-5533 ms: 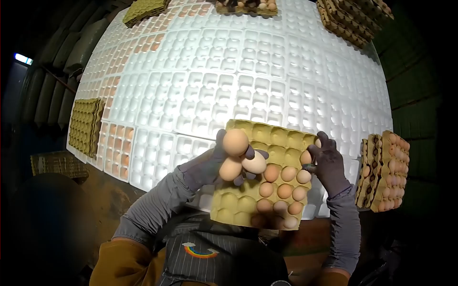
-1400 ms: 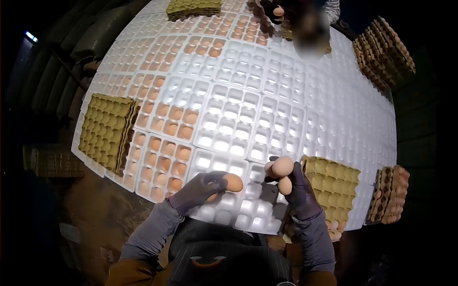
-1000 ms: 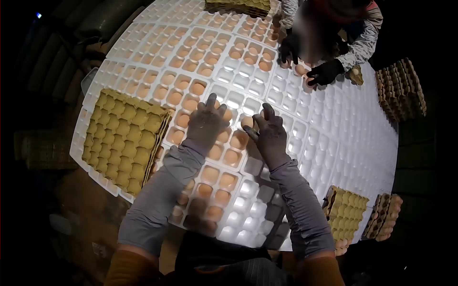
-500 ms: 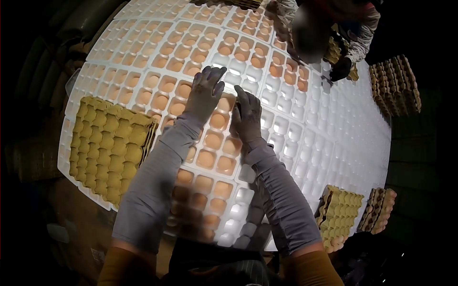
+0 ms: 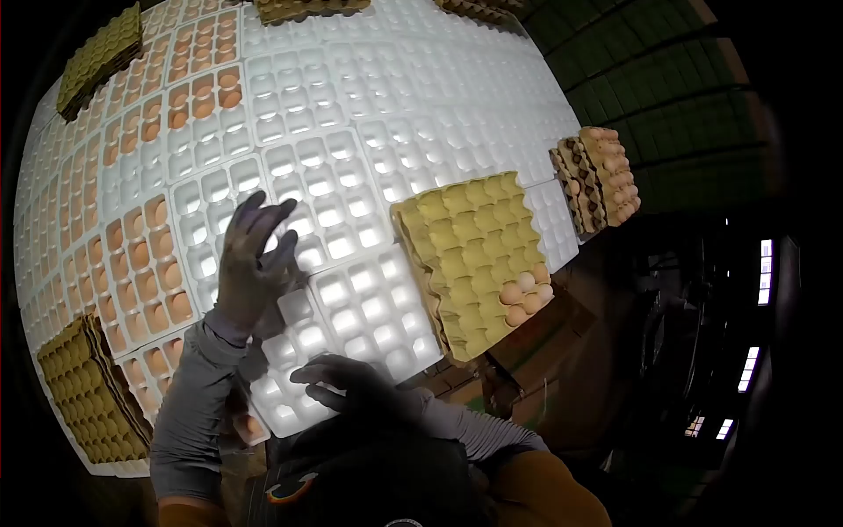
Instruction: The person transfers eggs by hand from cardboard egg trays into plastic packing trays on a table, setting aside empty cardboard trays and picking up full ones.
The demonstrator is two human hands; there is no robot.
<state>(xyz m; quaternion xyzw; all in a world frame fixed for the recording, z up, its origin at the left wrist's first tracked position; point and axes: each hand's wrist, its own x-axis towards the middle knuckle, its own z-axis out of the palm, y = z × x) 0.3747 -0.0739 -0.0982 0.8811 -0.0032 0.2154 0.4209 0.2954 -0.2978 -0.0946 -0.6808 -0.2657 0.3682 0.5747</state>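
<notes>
My left hand (image 5: 255,255), in a grey glove, hovers over white egg trays (image 5: 349,221) whose cups hold no eggs. Its fingers are spread, and nothing shows between them. Close to my body, my right hand (image 5: 356,385) is above the front tray (image 5: 358,274); it is in shadow, with fingers stretched out and thumb apart. Brown eggs (image 5: 140,255) sit in the white trays to the left of my left hand. Right of both hands lies a stack of yellow pulp egg trays (image 5: 465,255), with several eggs (image 5: 524,297) at its near right corner.
Another stack of pulp trays (image 5: 83,395) lies at the near left, and one more (image 5: 101,57) at the far left. Pulp trays (image 5: 312,9) also show at the far edge. Trays with eggs (image 5: 606,176) stand at the right edge.
My view has swung to the right. Both hands have moved from the egg-filled trays to the bare white ones, and my right hand has drawn back toward my body. The other person is out of view.
</notes>
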